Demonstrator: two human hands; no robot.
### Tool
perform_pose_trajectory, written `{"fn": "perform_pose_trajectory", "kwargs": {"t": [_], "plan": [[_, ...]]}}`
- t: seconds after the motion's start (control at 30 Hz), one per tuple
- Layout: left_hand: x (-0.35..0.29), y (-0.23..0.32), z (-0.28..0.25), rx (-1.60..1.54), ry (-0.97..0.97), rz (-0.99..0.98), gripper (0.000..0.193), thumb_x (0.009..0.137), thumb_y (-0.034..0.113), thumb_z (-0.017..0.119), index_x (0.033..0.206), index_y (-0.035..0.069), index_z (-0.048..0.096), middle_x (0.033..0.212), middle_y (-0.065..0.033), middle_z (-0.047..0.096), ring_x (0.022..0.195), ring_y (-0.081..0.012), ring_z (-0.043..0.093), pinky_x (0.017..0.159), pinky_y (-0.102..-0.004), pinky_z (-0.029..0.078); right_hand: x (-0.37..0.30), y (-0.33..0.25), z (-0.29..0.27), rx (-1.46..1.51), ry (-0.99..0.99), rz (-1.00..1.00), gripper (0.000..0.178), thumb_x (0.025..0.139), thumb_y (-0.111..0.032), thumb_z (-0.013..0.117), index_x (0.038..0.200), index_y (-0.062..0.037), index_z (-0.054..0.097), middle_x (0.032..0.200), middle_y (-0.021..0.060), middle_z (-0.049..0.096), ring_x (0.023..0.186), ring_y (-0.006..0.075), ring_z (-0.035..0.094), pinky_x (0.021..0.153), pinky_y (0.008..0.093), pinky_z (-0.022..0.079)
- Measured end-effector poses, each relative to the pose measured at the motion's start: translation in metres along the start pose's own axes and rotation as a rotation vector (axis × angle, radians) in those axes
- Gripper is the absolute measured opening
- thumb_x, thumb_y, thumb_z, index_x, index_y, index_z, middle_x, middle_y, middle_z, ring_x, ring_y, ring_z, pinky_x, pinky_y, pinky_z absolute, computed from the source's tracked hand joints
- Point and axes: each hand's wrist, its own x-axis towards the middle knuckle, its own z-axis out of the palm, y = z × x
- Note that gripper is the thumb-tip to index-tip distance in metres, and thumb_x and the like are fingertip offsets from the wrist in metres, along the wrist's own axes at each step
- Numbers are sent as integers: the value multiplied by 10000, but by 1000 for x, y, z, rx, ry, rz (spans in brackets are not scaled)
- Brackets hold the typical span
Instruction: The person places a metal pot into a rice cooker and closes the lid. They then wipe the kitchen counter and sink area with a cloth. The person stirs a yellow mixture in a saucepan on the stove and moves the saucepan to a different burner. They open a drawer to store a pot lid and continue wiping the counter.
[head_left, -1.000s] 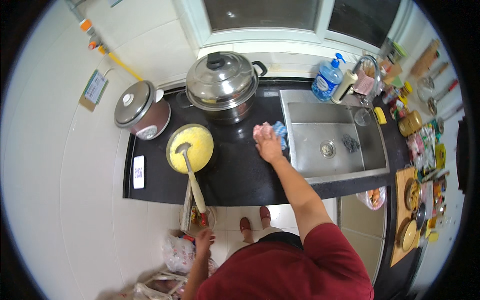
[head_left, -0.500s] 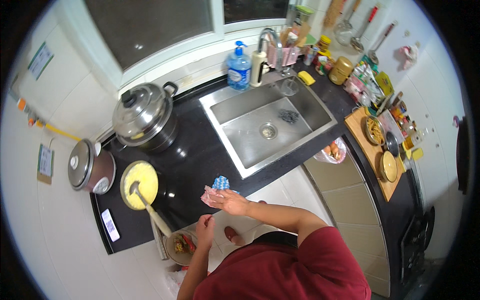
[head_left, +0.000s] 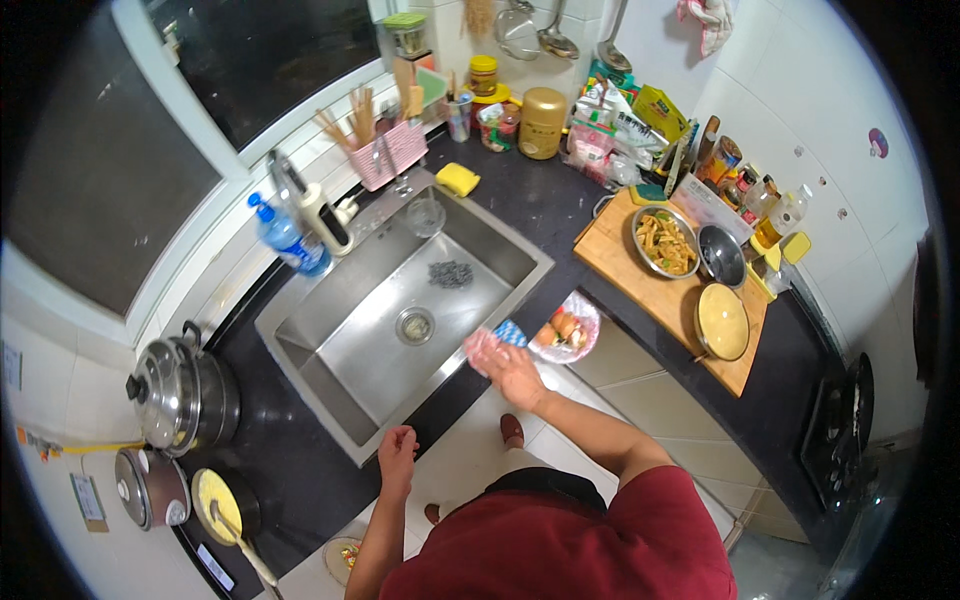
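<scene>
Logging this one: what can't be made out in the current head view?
Pink-and-blue patterned cloth: head view; middle hidden under the right hand.
Round silver steel pot: head view; inside hidden by its domed lid.
Pale round bin: head view; one side hidden by the left forearm.
White rectangular phone: head view; screen too small, blurred.

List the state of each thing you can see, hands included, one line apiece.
Left hand, loosely curled, nothing visible in it
Right hand, holding the pink-and-blue cloth
Pink-and-blue cloth, crumpled, at the sink's front edge
Steel pot, lid on
Rice cooker, closed
Pan, uncovered, yellow food inside
Ladle, resting in the pan
Sink, no standing water
Steel bowl, uncovered, filled with food
Black bowl, seemingly empty
Pump bottle, upright
</scene>
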Motion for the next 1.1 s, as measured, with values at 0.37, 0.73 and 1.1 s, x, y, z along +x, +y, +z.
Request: {"fn": "perform_pose_trajectory", "kwargs": {"t": [0.37, 0.73, 1.1], "plan": [[46, 46, 113, 34, -89, -13, 128, 912, 137, 562, 1002, 49, 585, 818, -1, 578, 709, -84, 544, 623, -225, 441, 87, 191, -32, -72, 223, 399, 345, 849, -106, 506, 1180, -167, 582, 1397, 149, 390, 1135, 362, 466, 934, 448, 405], [75, 48, 119, -51, -52, -39, 120, 906, 110, 570, 1001, 40, 591, 814, 0, 593, 712, -75, 534, 639, -223, 439, 223, 227, 0, 77, 269, 330, 334, 851, -104, 505, 1173, -154, 580, 1334, 152, 438, 1146, 370, 465, 929, 413, 427], [116, 56, 84, -72, -29, -48, 127, 906, 117, 568, 994, 28, 589, 793, 4, 584, 705, -80, 524, 656, -232, 445, 251, 230, 16, 104, 264, 481, 233, 742, -65, 622, 959, -125, 677, 1133, 191, 574, 968, 375, 526, 845, 425, 458]]}}
